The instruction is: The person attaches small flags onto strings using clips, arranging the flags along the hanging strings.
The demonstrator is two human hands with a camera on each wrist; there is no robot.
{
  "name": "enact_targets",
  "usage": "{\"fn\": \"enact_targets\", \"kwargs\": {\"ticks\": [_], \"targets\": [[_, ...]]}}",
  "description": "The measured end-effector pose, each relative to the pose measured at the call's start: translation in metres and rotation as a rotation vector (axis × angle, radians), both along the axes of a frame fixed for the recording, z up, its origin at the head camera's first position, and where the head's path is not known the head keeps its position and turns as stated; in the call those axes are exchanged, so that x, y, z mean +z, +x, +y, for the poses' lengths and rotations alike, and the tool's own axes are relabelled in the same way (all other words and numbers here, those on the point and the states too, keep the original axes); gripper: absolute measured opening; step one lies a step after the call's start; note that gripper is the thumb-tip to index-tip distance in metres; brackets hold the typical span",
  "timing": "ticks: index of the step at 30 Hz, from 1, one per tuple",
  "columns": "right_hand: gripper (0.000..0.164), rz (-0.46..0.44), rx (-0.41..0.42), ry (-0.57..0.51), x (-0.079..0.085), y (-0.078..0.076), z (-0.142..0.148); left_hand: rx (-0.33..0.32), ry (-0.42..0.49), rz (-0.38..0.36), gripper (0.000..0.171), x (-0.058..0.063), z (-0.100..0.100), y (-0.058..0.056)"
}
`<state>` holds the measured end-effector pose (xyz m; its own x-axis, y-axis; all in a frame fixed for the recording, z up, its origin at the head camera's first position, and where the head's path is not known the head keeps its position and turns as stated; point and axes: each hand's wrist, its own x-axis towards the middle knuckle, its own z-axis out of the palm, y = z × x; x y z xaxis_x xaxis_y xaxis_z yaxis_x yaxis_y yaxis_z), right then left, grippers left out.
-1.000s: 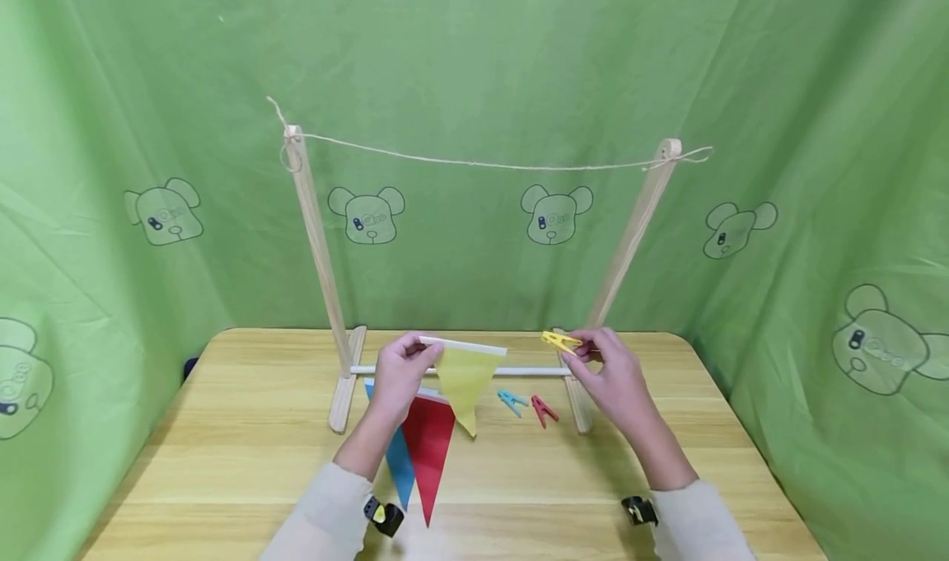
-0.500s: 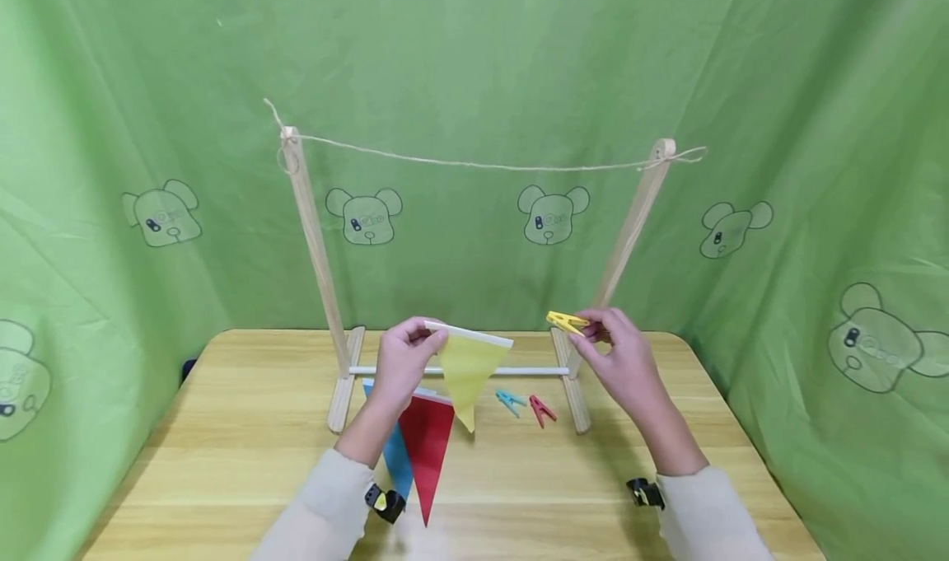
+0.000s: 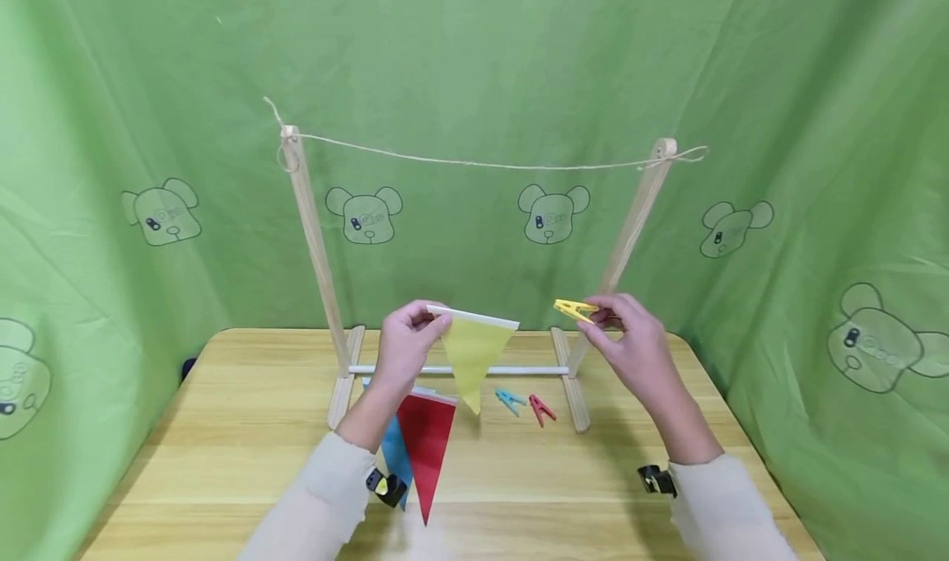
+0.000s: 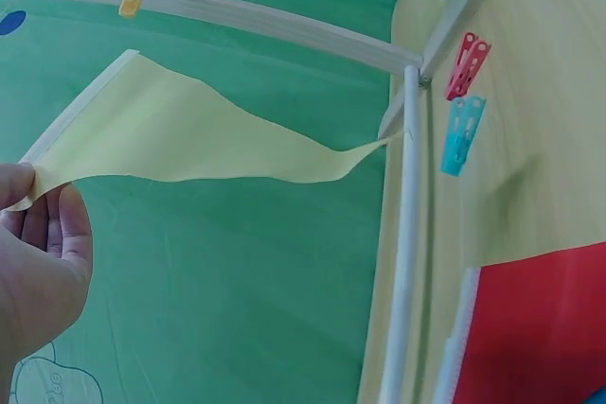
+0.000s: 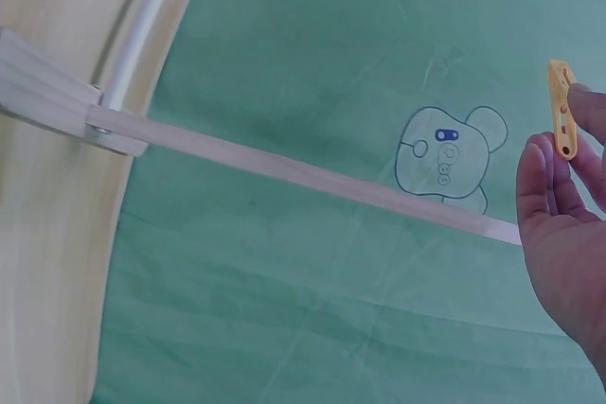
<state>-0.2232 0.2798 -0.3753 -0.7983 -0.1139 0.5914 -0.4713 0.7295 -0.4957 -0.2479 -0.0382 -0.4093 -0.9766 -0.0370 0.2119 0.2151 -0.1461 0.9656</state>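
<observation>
My left hand (image 3: 404,345) pinches a yellow triangular pennant (image 3: 478,351) by the left end of its white top strip, and the cloth hangs point down above the table. In the left wrist view the pennant (image 4: 189,130) stretches out from thumb and fingers. Between thumb and fingertips my right hand (image 3: 633,338) holds a yellow clothespin (image 3: 574,309) level with the pennant's top, a little to its right. The right wrist view shows the clothespin (image 5: 562,111) side-on. Above both hands a string (image 3: 474,164) runs between two wooden posts, with nothing hanging on it.
On the table (image 3: 245,429) a red pennant (image 3: 428,446) overlaps a blue pennant (image 3: 396,454). Right of them lie a blue clothespin (image 3: 510,401) and a red clothespin (image 3: 542,410). A white rod (image 3: 530,371) joins the left post (image 3: 315,240) and right post (image 3: 638,215) near their feet.
Both hands have risen. The left carries the yellow pennant up and slightly right; the right brings the yellow clothespin up and to the right. The pennants and clothespins on the table stay put.
</observation>
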Motion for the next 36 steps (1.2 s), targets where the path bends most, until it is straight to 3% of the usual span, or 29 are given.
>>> {"fn": "enact_targets", "kwargs": {"ticks": [12, 36], "targets": [[0.033, 0.057, 0.007, 0.007, 0.021, -0.007, 0.002, -0.062, -0.028, 0.044, 0.014, 0.019, 0.003, -0.007], [0.034, 0.057, 0.010, 0.028, 0.059, -0.005, 0.003, -0.068, 0.024, 0.111, 0.014, 0.039, 0.013, -0.017]]}}
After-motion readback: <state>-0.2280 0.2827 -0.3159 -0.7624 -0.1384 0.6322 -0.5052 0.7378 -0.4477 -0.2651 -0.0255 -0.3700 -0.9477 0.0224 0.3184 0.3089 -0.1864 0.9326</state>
